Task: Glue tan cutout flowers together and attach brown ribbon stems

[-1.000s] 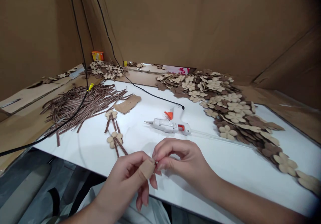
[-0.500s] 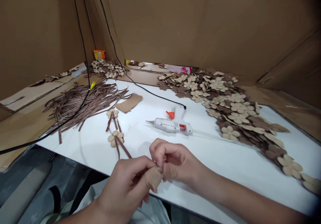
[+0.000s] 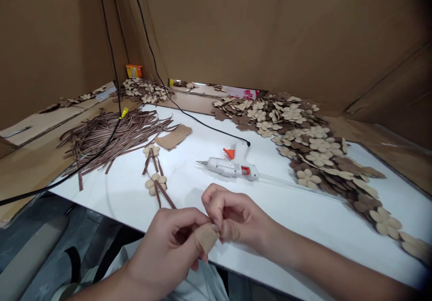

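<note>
From my station I look down on two bare hands meeting low in the middle of the view, just over the front edge of a white board (image 3: 111, 188). The left hand (image 3: 162, 247) is curled, and a tan patch (image 3: 206, 238) sits on its thumb. It could be a plaster or a piece of felt; from this angle I can't honestly say which. The right hand (image 3: 236, 215) reaches in from the other side, and its fingertips (image 3: 216, 215) touch the left hand at the end of the patch. The two hands are together at that spot, but I cannot tell whether anything small is clamped between them.

Just up the board from the hands lie two tan cut-out flowers (image 3: 155, 184) with brown striped ribbon strips (image 3: 165, 195) attached. A white hot glue gun (image 3: 229, 167) lies on its side beyond them, with an orange stand (image 3: 228, 153), a clear glue stick (image 3: 290, 184) running out behind it and a black cord (image 3: 216, 130) trailing away. To the left are a heap of loose ribbon strips (image 3: 108, 141) and a cardboard scrap (image 3: 173, 137). To the right, a long bank of tan and brown flowers (image 3: 313, 157) spreads along the board, with cardboard walls (image 3: 270, 31) behind.
</note>
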Available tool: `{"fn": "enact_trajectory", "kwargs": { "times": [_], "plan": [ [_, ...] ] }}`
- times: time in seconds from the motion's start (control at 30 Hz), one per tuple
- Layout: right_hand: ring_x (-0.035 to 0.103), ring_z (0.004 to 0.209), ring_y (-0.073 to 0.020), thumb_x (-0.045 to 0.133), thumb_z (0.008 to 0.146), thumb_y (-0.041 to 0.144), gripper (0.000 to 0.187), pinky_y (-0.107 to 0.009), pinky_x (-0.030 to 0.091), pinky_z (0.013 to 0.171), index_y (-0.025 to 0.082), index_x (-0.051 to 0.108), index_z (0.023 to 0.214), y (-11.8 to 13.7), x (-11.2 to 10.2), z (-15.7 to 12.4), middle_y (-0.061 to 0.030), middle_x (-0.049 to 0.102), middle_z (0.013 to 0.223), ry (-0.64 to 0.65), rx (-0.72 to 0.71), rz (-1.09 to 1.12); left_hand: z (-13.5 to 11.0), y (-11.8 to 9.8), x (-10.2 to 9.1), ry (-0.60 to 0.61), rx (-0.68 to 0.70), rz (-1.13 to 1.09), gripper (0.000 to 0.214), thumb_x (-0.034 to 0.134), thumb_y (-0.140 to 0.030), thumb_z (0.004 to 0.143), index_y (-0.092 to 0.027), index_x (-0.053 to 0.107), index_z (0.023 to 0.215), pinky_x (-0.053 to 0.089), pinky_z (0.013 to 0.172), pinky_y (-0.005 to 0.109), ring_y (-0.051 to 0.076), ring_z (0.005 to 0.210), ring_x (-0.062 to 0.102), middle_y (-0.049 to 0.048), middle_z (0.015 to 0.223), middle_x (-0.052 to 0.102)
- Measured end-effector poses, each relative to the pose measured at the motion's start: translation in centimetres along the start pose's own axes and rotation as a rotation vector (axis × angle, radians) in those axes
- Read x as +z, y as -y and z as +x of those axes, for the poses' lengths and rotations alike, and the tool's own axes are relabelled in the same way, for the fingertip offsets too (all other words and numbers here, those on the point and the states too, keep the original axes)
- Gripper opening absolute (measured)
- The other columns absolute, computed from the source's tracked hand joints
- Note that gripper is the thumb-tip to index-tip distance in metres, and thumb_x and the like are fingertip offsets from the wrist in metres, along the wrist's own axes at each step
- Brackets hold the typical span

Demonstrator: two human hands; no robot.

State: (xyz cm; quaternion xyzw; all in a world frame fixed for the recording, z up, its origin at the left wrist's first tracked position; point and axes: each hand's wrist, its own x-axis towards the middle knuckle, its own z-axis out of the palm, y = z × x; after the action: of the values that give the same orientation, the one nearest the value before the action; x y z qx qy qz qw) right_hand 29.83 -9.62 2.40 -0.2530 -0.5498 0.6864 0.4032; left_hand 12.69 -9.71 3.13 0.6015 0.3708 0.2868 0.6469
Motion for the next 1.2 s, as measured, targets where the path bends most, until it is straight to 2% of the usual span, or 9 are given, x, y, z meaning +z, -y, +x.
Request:
{"fn": "enact_trajectory", "kwargs": {
  "times": [0.2,0.33,0.47,0.6,0.8,1.0,1.2],
  "plan": [
    [0.042,0.059,-0.0061,0.062,0.081,0.04,0.026,-0.02,0.036,0.054,0.016,0.055,0.073,0.1,0.1,0.0,0.001,0.043,0.08,-0.041,-0.049,-0.051,-0.3,0.4,-0.1,-0.012,0.019,0.033,0.02,0.054,-0.031,0.08,-0.015,0.063,0.072,0.031,0.036,0.014,0.005,0.039,0.041,-0.0034,0.048,0.048],
    [0.049,0.064,-0.0083,0.065,0.08,0.032,0.019,-0.021,0.041,0.058,0.017,0.059,0.072,0.3,0.3,0.2,0.0006,0.048,0.076,-0.136,-0.136,-0.159,-0.1,0.3,0.0,-0.012,0.003,0.034,0.025,0.054,-0.035,0.079,-0.015,0.057,0.064,0.03,0.036,0.014,0.006,0.039,0.04,-0.0029,0.047,0.046],
    [0.052,0.061,-0.0097,0.071,0.074,0.027,0.014,-0.021,0.043,0.054,0.018,0.062,0.069,0.4,0.4,0.2,0.0005,0.053,0.069,-0.249,-0.232,-0.273,0.0,0.0,0.1,0.009,-0.056,-0.017,0.027,0.054,-0.038,0.077,-0.014,0.054,0.063,0.031,0.035,0.014,0.005,0.037,0.038,-0.0027,0.047,0.047],
    [0.055,0.059,-0.0097,0.069,0.075,0.018,0.009,-0.02,0.046,0.053,0.018,0.065,0.067,0.6,0.6,0.0,-0.0003,0.058,0.067,-0.244,-0.287,-0.415,0.0,0.0,0.2,0.059,-0.086,-0.056,0.034,0.054,-0.046,0.076,-0.014,0.056,0.069,0.031,0.034,0.015,0.006,0.037,0.04,-0.0013,0.049,0.049],
    [0.053,0.054,-0.0086,0.061,0.081,0.016,0.016,-0.019,0.045,0.048,0.018,0.063,0.066,0.1,1.0,0.1,0.0001,0.057,0.065,-0.309,-0.347,-0.427,0.0,0.6,0.3,0.067,-0.044,-0.111,0.043,0.049,-0.057,0.08,-0.014,0.054,0.073,0.031,0.034,0.014,0.005,0.036,0.04,-0.0024,0.049,0.049],
    [0.049,0.052,-0.0071,0.057,0.085,0.025,0.018,-0.019,0.042,0.048,0.018,0.058,0.069,-0.3,1.4,0.1,0.0013,0.053,0.068,-0.388,-0.311,-0.458,0.3,0.7,0.3,0.061,0.008,-0.11,0.041,0.047,-0.053,0.084,-0.015,0.054,0.074,0.032,0.035,0.013,0.004,0.036,0.04,-0.0034,0.049,0.048],
    [0.044,0.054,-0.0077,0.05,0.088,0.04,0.025,-0.02,0.037,0.05,0.019,0.05,0.074,-0.8,1.3,0.1,0.0024,0.048,0.069,-0.334,-0.188,-0.395,0.5,1.0,0.5,0.032,0.024,-0.115,0.038,0.047,-0.051,0.085,-0.015,0.051,0.072,0.032,0.036,0.013,0.004,0.037,0.039,-0.004,0.049,0.047]
  ]
}}
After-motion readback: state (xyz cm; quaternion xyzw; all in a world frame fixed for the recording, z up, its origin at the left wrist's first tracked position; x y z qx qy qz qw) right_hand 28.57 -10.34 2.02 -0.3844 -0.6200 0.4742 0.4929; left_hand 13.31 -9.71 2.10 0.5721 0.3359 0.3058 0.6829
